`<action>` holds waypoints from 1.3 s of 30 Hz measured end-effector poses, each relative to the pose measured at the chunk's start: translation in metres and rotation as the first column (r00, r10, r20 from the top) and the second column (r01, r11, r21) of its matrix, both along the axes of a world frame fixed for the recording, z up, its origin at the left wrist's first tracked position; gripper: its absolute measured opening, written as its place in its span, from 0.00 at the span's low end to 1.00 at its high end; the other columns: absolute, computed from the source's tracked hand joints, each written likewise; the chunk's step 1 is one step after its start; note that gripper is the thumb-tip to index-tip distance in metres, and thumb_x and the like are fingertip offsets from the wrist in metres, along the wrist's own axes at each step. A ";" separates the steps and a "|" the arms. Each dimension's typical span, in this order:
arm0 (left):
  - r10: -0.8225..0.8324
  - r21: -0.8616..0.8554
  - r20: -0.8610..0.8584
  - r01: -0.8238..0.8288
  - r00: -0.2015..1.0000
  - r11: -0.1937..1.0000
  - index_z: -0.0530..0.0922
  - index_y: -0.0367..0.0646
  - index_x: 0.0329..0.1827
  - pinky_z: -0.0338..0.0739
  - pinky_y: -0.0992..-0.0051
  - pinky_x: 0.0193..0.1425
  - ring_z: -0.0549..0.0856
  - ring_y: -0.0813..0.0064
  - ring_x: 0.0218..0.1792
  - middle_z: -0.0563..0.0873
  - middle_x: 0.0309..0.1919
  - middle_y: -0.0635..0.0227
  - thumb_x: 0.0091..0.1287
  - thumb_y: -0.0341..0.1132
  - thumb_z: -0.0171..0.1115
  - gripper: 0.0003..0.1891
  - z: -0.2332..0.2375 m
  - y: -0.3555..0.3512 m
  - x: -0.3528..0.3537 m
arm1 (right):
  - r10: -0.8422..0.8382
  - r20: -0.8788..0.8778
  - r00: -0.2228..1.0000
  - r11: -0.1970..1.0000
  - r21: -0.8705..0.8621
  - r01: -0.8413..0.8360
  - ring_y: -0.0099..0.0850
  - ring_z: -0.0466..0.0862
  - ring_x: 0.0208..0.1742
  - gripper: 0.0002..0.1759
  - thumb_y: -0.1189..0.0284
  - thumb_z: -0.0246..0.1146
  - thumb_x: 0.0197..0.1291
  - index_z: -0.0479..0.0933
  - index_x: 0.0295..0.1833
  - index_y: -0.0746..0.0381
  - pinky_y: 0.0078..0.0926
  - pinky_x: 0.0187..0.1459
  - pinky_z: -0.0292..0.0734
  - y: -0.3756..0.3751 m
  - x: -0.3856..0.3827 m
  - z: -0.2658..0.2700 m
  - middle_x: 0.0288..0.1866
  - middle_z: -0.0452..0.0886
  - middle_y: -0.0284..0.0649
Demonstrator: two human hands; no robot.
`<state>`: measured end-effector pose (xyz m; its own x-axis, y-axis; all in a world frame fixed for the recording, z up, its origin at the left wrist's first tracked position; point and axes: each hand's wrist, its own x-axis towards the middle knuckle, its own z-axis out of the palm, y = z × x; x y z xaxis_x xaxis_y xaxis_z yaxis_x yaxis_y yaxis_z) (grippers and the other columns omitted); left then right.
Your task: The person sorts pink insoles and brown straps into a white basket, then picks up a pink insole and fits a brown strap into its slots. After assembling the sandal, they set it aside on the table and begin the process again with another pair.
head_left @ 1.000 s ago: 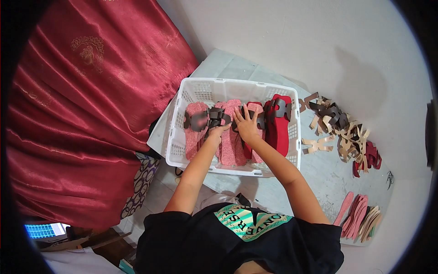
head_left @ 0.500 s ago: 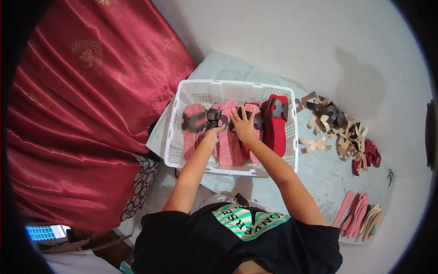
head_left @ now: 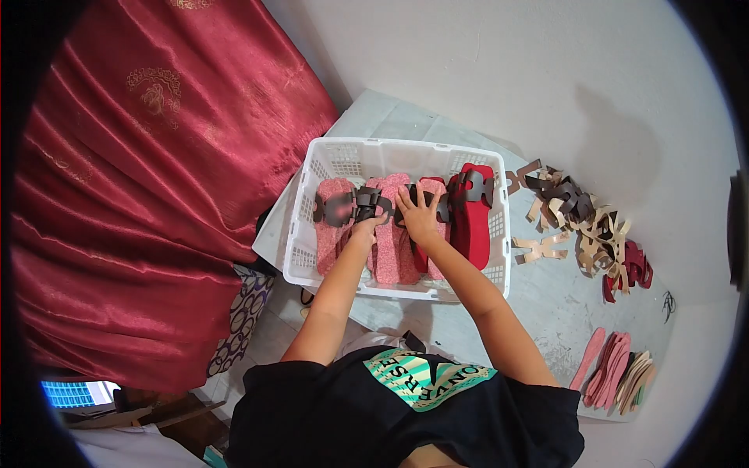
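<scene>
A white plastic basket (head_left: 406, 143) holds several sandals with pink speckled soles (head_left: 388, 257) and dark straps, and red sandals (head_left: 472, 234) at its right end. My left hand (head_left: 367, 226) is at the dark straps (head_left: 365, 199) near the middle, its fingers closed at a strap edge; the fingertips are partly hidden. My right hand (head_left: 420, 217) lies with fingers spread on the dark strap of a neighbouring sandal, palm down.
The basket stands on a grey table (head_left: 538, 312). A pile of brown, beige and red straps (head_left: 593, 226) lies to the right. Pink and beige strips (head_left: 612, 370) lie at the lower right. A red curtain (head_left: 156, 195) hangs on the left.
The view has shifted very slightly. Both hands stay at the same sandals in the basket.
</scene>
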<state>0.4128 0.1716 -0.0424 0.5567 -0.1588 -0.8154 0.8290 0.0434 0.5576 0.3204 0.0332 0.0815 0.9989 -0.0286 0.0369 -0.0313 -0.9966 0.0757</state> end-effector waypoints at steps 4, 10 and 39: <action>-0.006 0.009 0.038 0.006 0.999 1.000 0.77 0.51 0.46 0.67 0.61 0.55 0.78 0.74 0.49 0.82 0.44 0.75 0.53 0.36 0.70 0.17 0.001 0.003 -0.004 | 0.007 0.024 1.000 1.000 0.011 -0.008 0.42 0.48 0.73 0.41 0.57 0.64 0.46 0.59 0.68 0.47 0.75 0.60 0.31 -0.001 0.000 -0.003 0.72 0.53 0.26; -0.032 0.034 0.052 0.030 0.998 0.999 0.76 0.52 0.48 0.63 0.59 0.56 0.77 0.73 0.50 0.81 0.45 0.76 0.52 0.36 0.71 0.20 0.026 -0.002 -0.011 | 0.010 0.023 1.000 1.000 0.016 -0.010 0.43 0.48 0.73 0.40 0.57 0.64 0.46 0.59 0.67 0.46 0.76 0.60 0.32 -0.002 -0.001 -0.002 0.72 0.54 0.26; -0.407 0.256 0.291 0.340 0.866 0.905 0.70 0.39 0.58 0.61 0.54 0.59 0.65 0.54 0.62 0.68 0.61 0.54 0.48 0.60 0.67 0.40 0.113 0.009 -0.040 | 0.114 0.145 0.983 0.991 0.055 -0.123 0.43 0.47 0.73 0.42 0.55 0.65 0.45 0.59 0.68 0.47 0.77 0.59 0.33 -0.016 -0.009 0.003 0.72 0.54 0.26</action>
